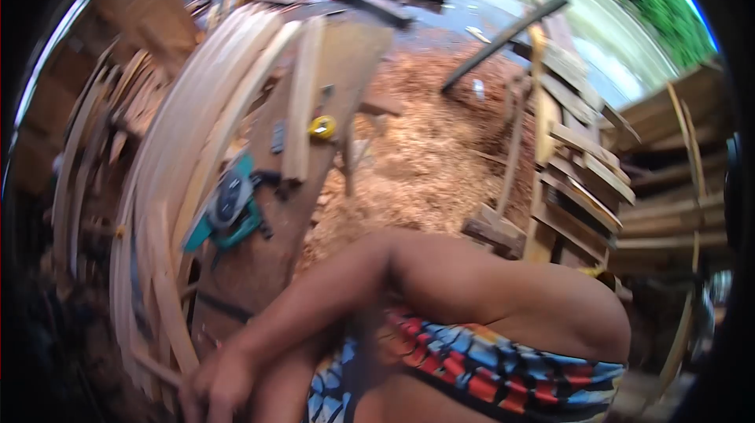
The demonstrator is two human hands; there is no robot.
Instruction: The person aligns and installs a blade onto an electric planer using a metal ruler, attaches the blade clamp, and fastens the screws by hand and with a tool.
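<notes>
My right arm reaches across my body, and my right hand (220, 385) is low at the left, near the lower ends of the long wooden strips (185, 100). The hand is blurred and cut by the bottom edge, so its grip is unclear. A thin brown stick (156, 368) runs up to its fingers; whether they hold it I cannot tell. My left hand does not show. Ahead of the hand, a teal power tool (230, 206) rests on the wooden bench (263, 269). Beyond it, a yellow tape measure (322, 127) sits beside a short pale board (303, 100).
Wood shavings (425, 159) cover the ground beyond the bench. Stacked wood pieces (578, 163) stand at the right, with a dark beam (503, 41) leaning near them. More curved strips (79, 163) stand at the far left. A wet road (613, 45) lies behind.
</notes>
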